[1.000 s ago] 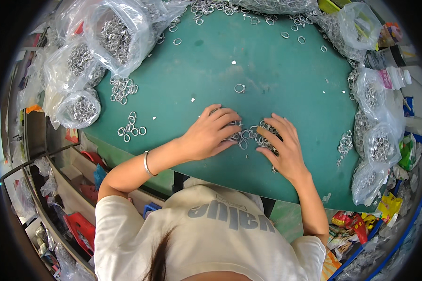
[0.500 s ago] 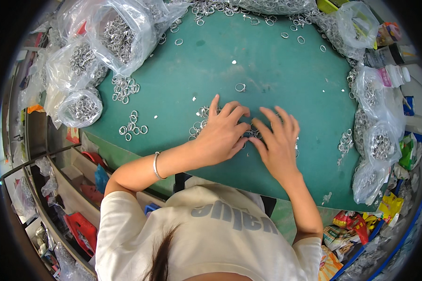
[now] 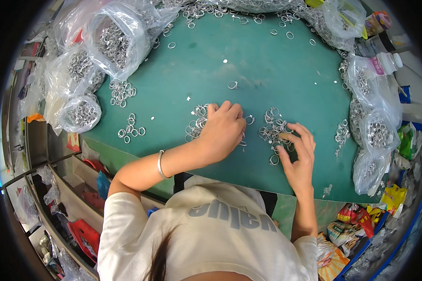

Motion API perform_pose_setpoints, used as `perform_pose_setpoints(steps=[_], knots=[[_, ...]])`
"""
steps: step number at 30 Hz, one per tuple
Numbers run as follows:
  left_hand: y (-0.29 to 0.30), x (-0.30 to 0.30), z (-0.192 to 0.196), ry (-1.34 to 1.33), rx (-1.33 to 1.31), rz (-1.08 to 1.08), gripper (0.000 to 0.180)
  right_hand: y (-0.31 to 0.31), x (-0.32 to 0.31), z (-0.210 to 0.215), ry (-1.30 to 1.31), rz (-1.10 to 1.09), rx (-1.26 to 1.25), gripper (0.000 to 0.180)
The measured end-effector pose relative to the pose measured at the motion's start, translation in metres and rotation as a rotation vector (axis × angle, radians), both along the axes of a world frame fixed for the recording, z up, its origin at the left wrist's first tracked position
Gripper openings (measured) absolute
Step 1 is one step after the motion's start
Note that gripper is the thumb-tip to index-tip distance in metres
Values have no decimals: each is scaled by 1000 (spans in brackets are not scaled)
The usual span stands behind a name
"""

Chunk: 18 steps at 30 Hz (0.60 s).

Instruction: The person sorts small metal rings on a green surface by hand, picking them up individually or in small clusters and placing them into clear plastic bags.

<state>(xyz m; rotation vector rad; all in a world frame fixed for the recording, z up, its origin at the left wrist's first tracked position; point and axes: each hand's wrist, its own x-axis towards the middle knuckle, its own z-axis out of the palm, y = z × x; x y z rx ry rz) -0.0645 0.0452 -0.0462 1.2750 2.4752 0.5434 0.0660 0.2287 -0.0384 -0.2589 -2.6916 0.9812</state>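
We look down on a green worktop (image 3: 272,65) with lots of small silver rings on it. Two loose piles of rings lie near the middle, one close to each hand.

Our left hand (image 3: 222,129) is bent over with its fingers curled down, just to the right of the left pile (image 3: 195,125). Its back is turned up to us and hides the fingertips, so we cannot tell if it has hold of a ring. A bit of a ring peeks out by its right side. We can see a silver bracelet (image 3: 160,164) on that wrist.

Our right hand (image 3: 302,161) is part open, with the thumb well apart from the bent fingers. It rests at the right edge of the right pile (image 3: 272,127). Some rings lie in the gap between thumb and fingers, but we do not see it grip any.

One ring (image 3: 250,120) lies between the two piles, and another (image 3: 232,85) sits alone farther up. Two little groups of rings lie on the left, and a small heap (image 3: 342,136) lies on the right. Clear bags full of rings stand along the left side (image 3: 126,72) and the right side (image 3: 365,180).
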Motion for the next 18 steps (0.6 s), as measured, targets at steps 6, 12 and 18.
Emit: perform_pose_setpoints(steps=[6,12,18], knots=[[11,14,12,-41,403,57,14,-20,17,6,86,-103,-256,28],[43,49,16,-844,582,160,23,-18,24,13,215,-196,-345,10],[11,43,1,-57,383,42,49,128,105,33,409,-787,552,10]])
